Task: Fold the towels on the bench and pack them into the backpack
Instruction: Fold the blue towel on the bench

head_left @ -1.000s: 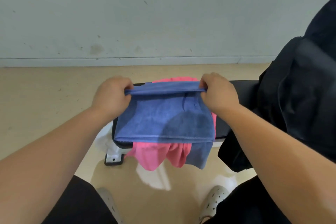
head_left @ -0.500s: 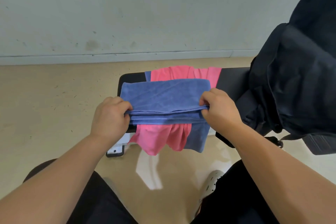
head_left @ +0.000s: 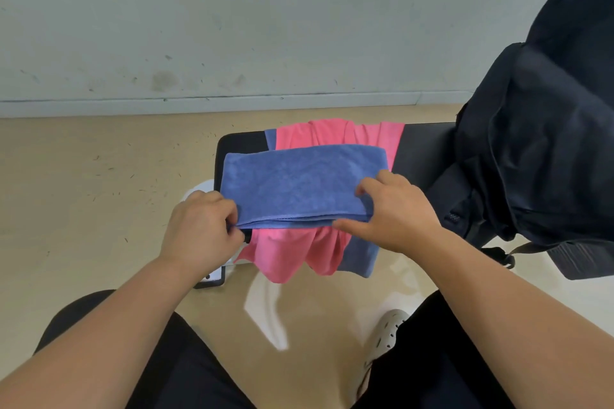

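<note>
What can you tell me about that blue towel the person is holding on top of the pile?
The folded blue towel is a soft, fuzzy cloth, folded into a long flat band of several layers, their hemmed edges stacked along the near side. It lies across the black bench, on top of a pink towel that hangs over the front. The left hand pinches its near left corner; the right hand grips its right end, fingers on top, thumb at the near edge.

My left hand and right hand bare, forearms bare up to the frame edge. Plain black trousers or shorts on both legs, length not clear. Cream clog with round holes on the foot by my right leg.
</note>
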The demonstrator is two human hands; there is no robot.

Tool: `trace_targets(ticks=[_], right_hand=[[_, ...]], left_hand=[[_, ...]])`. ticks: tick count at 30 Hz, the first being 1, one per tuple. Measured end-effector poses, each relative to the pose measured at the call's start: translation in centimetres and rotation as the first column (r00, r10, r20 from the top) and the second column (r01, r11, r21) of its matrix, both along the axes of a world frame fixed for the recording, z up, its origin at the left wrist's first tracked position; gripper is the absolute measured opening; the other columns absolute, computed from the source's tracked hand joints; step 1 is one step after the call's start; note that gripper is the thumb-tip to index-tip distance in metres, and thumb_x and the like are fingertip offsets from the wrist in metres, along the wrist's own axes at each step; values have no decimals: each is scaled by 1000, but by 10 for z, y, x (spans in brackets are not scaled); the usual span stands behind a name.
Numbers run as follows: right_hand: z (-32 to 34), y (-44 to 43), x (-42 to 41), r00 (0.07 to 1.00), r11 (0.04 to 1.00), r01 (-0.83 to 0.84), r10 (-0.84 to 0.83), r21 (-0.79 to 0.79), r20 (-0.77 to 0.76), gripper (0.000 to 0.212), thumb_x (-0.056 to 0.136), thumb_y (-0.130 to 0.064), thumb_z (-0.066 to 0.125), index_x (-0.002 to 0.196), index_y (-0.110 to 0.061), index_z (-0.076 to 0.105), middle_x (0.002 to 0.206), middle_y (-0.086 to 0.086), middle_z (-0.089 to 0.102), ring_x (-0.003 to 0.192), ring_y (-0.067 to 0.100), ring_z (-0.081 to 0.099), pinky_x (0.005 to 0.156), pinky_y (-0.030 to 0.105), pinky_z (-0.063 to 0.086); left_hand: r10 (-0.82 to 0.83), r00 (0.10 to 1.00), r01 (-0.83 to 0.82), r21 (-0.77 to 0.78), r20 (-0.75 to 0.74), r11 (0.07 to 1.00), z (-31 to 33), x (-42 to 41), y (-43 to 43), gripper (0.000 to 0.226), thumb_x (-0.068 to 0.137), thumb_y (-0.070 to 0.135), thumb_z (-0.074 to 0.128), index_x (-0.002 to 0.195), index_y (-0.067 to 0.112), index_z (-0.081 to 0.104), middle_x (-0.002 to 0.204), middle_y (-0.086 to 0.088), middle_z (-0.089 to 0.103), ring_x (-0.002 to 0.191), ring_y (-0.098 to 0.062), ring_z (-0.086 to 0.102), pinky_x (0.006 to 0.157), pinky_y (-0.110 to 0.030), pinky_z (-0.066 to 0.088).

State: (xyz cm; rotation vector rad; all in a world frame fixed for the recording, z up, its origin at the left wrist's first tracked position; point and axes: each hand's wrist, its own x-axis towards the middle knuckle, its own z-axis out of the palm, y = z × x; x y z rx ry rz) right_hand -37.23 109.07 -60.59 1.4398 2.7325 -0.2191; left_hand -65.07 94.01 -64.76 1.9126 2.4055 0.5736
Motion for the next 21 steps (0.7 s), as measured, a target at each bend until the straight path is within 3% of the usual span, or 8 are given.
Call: trace_targets(ticks=[2, 6, 8, 10, 12, 14, 17, 21], right_hand=[[9, -5, -19, 993, 998, -30, 36, 49, -116, 74, 72, -89, 40, 115, -32, 57, 104, -8, 50, 99, 18, 51, 85, 36, 46], [13, 4, -74, 970, 988, -106, 127, 109, -207, 65, 92, -67, 43, 141, -25, 50, 141, 4, 48, 132, 28, 42, 108, 43, 35], [4, 15, -97, 987, 989, -117, 126, 93, -103, 69, 96, -65, 35, 154, -28, 31, 163, 8, 22, 150, 32, 18, 120, 50, 16], [-15, 24, -104, 996, 994, -89, 87, 64, 24, 76, 96, -70, 25, 159, -31, 11, 168, 7, -3, 153, 33, -5, 122, 56, -2], [-35, 27, -95, 996, 998, -23, 18, 51, 88, 82, 92, -77, 18, 159, -34, -1, 167, 8, -13, 152, 36, -15, 119, 61, -8], [-49, 23, -79, 997, 997, 63, -65, 52, 46, 91, 84, -87, 13, 158, -38, -6, 166, 9, -18, 150, 38, -19, 117, 63, -11], [-57, 17, -63, 989, 987, 146, -145, 70, -11, 105, 72, -97, 9, 157, -39, -8, 165, 14, -20, 149, 40, -22, 117, 64, -11], [-58, 17, -56, 981, 980, 194, -193, 40, -14, 117, 62, -104, 8, 156, -38, -13, 164, 18, -18, 149, 42, -21, 116, 67, -7]], left_hand=[[34, 998, -34, 6, 53, 999, 11, 6, 4, 20, 67, 36, 53, 67, 20, 63, 67, 6, 58, 70, -24, 51, 62, -34, 46], [74, 992, -72, -26, 99, 997, 27, 20, 30, 52, 85, 47, 38, 114, 16, 68, 109, -5, 68, 100, -32, 59, 84, -41, 49], [88, 995, -78, -159, 56, 984, 22, 27, 47, 58, 96, 48, 39, 143, 16, 49, 147, -9, 49, 132, -32, 46, 106, -46, 40], [84, 996, -77, -298, 9, 951, 11, 32, 60, 70, 99, 55, 33, 158, 18, 21, 166, -6, 15, 151, -27, 16, 120, -52, 19], [95, 995, -101, -412, -35, 905, -2, 32, 65, 81, 97, 65, 23, 160, 20, 2, 167, -3, -7, 154, -25, -6, 121, -57, 6], [116, 992, -126, -454, -49, 882, -13, 31, 64, 92, 89, 76, 13, 159, 21, -8, 166, -1, -18, 152, -25, -16, 120, -60, 1], [112, 990, -137, -428, -84, 893, -21, 30, 60, 110, 73, 89, 0, 157, 20, -14, 164, -3, -23, 152, -26, -19, 120, -61, -1], [114, 992, -128, -387, -60, 913, -26, 32, 57, 125, 61, 98, 2, 156, 20, -17, 164, -4, -24, 151, -25, -22, 119, -61, -2]])
